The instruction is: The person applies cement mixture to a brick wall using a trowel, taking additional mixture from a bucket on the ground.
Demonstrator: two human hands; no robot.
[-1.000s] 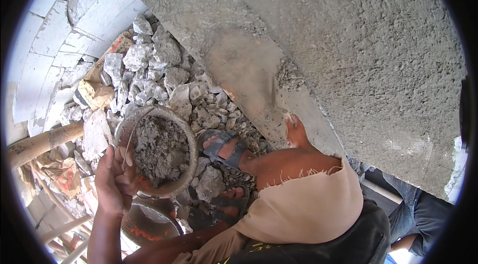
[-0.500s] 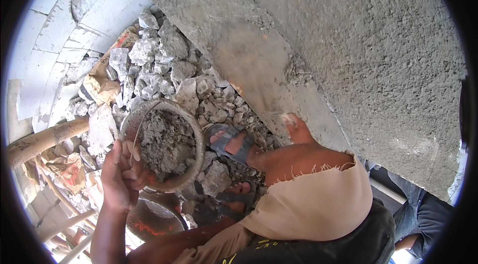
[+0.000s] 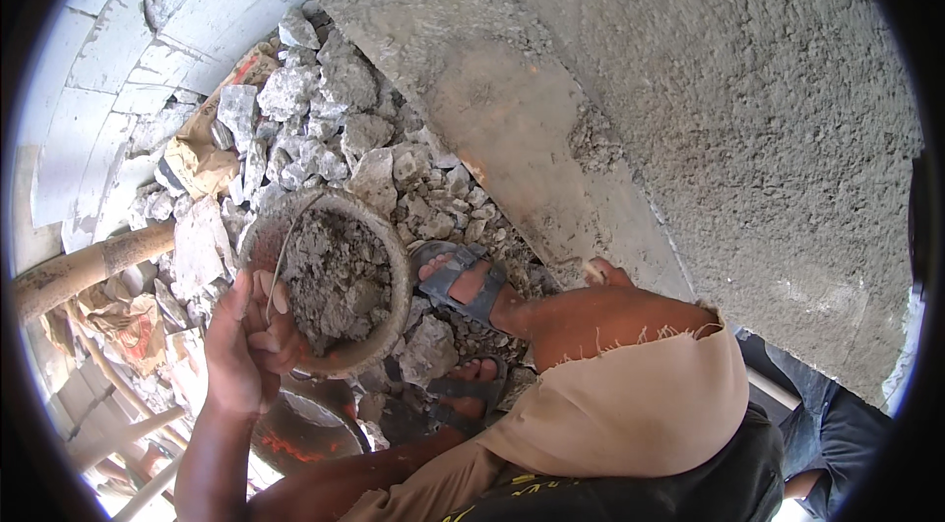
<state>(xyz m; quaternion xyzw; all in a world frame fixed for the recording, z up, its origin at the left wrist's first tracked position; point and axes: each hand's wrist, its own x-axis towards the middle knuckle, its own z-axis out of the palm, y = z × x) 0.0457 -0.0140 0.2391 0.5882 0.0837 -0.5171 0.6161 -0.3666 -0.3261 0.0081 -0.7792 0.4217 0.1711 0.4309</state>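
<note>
My left hand (image 3: 248, 350) is curled at the near left side of a bucket (image 3: 398, 310), its fingers closed around the thin wire handle (image 3: 285, 251). The bucket tilts toward me, and lumpy grey mortar (image 3: 340, 276) fills much of it. Beyond my raised knee, my right hand (image 3: 612, 274) is partly hidden by the leg. It is closed on the light handle of what looks like a trowel (image 3: 593, 271), whose thin metal neck shows while the blade blends into the grey surface. That hand is beside a smooth, damp patch (image 3: 512, 119) on the slab.
Broken rubble (image 3: 345, 79) lies between the slab's edge and a pale block wall (image 3: 128, 50). My sandalled foot (image 3: 461, 278) stands on it. A second bucket (image 3: 305, 429) sits below the first. Wooden poles (image 3: 94, 271) cross the left side. Another person's dark clothing (image 3: 837, 424) shows lower right.
My right hand has dropped nearer my knee, and the blur over the slab is gone. My left hand stays on the bucket handle; the view has shifted slightly.
</note>
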